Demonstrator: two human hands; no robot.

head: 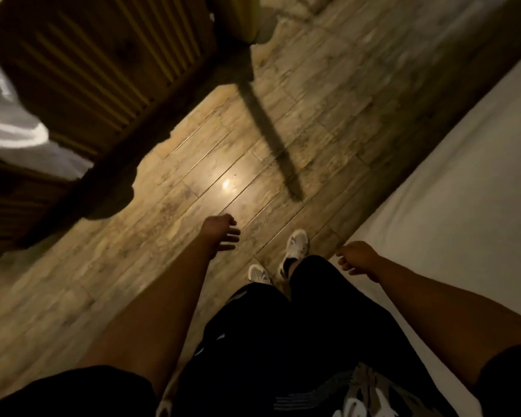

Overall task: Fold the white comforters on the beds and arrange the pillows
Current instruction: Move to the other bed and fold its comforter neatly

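I look down at the wooden floor between two beds. My left hand (223,233) hangs over the floor with loose fingers and holds nothing. My right hand (357,260) hangs beside the edge of the bed on the right (451,191), which has a smooth white cover; its fingers are loosely curled and empty. White bedding (15,127) spills over the wooden bed frame (103,67) at the upper left. No pillow is in view.
Plank floor (217,164) runs diagonally between the two beds, with a bright light spot on it. My feet in white shoes (295,248) stand close to the right bed. A pale object (241,16) stands at the top centre.
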